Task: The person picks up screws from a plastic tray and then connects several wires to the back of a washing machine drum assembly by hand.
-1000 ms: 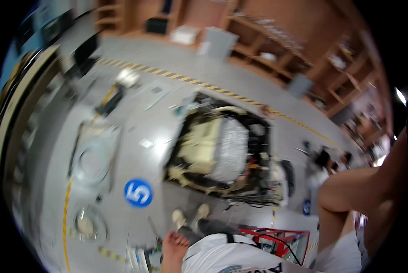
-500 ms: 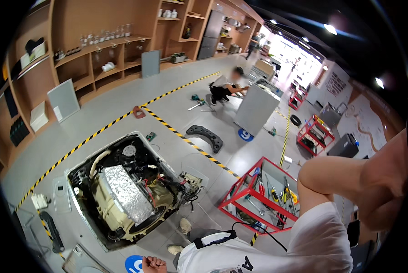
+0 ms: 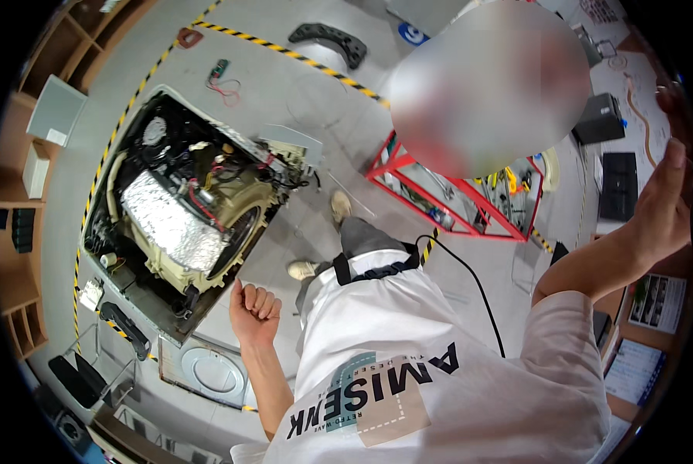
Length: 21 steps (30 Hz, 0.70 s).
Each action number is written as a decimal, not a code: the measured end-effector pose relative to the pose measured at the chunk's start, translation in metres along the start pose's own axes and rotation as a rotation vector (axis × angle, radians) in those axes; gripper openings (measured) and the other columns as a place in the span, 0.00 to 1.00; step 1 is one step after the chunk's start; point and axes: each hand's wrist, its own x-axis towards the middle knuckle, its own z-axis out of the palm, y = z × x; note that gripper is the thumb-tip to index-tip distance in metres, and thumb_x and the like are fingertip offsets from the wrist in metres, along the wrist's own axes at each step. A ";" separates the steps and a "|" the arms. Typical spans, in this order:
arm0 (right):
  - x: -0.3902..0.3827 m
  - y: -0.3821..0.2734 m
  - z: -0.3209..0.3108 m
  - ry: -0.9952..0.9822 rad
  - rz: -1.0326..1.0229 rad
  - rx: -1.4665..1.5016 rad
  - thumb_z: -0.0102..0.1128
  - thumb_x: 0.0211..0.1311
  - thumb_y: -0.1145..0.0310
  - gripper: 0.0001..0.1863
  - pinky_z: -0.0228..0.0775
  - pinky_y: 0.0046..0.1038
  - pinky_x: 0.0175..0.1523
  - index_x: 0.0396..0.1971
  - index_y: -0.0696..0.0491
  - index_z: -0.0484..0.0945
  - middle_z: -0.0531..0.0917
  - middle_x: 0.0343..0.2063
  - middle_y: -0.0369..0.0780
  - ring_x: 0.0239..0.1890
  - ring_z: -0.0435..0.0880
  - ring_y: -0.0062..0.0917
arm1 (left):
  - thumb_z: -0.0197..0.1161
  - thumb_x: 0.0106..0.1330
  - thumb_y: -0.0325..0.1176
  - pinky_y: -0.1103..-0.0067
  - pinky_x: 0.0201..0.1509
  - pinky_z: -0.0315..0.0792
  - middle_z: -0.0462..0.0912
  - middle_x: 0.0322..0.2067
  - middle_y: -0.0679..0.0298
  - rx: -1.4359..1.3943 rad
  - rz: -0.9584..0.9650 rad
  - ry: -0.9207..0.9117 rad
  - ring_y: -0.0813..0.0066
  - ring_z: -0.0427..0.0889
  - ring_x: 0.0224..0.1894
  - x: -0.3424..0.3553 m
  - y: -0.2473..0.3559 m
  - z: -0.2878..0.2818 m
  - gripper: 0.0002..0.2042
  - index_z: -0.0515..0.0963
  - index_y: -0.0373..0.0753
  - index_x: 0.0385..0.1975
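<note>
My left hand (image 3: 255,309) hangs beside the near corner of an opened appliance (image 3: 172,216), its fingers curled with nothing visible in them. The appliance lies on the floor with a cream drum housing, a silvery foil cover, black parts and coloured wires exposed. My right hand (image 3: 659,209) is raised at the right rim of the view, thumb upward; its fingers are partly cut off, so I cannot tell what they touch. My feet stand between the appliance and a red tool cart (image 3: 458,224), which holds wrenches and yellow-handled tools.
A panel with a round opening (image 3: 184,363) lies below the appliance. A black curved part (image 3: 327,39) and a circuit board (image 3: 219,69) are on the taped floor. A cable (image 3: 478,286) runs beside me. Wooden shelving (image 3: 22,286) lines the left. A blurred patch hides the upper right.
My view has swung down from the room toward my body and floor. My left hand appears higher in the frame. My right arm stays raised, with more of the hand now showing.
</note>
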 end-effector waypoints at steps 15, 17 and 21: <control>-0.146 0.303 0.071 -0.249 0.584 0.110 0.51 0.67 0.73 0.08 0.70 0.22 0.50 0.35 0.62 0.78 0.80 0.41 0.44 0.44 0.80 0.24 | 0.42 0.72 0.48 0.80 0.16 0.41 0.46 0.07 0.73 0.195 -0.060 0.209 0.81 0.44 0.11 0.148 -0.079 0.182 0.27 0.50 0.47 0.07; -0.155 0.323 0.073 -0.314 0.552 0.071 0.52 0.66 0.73 0.08 0.69 0.25 0.52 0.35 0.62 0.78 0.80 0.41 0.43 0.48 0.78 0.27 | 0.42 0.72 0.49 0.79 0.16 0.42 0.46 0.07 0.73 0.278 -0.053 0.196 0.81 0.45 0.11 0.155 -0.083 0.198 0.28 0.50 0.47 0.07; -0.177 0.345 0.083 -0.324 0.648 0.163 0.49 0.68 0.71 0.10 0.69 0.29 0.55 0.39 0.60 0.78 0.78 0.44 0.44 0.51 0.76 0.28 | 0.41 0.72 0.48 0.79 0.16 0.42 0.46 0.06 0.73 0.313 -0.028 0.241 0.80 0.46 0.10 0.161 -0.089 0.219 0.28 0.51 0.47 0.06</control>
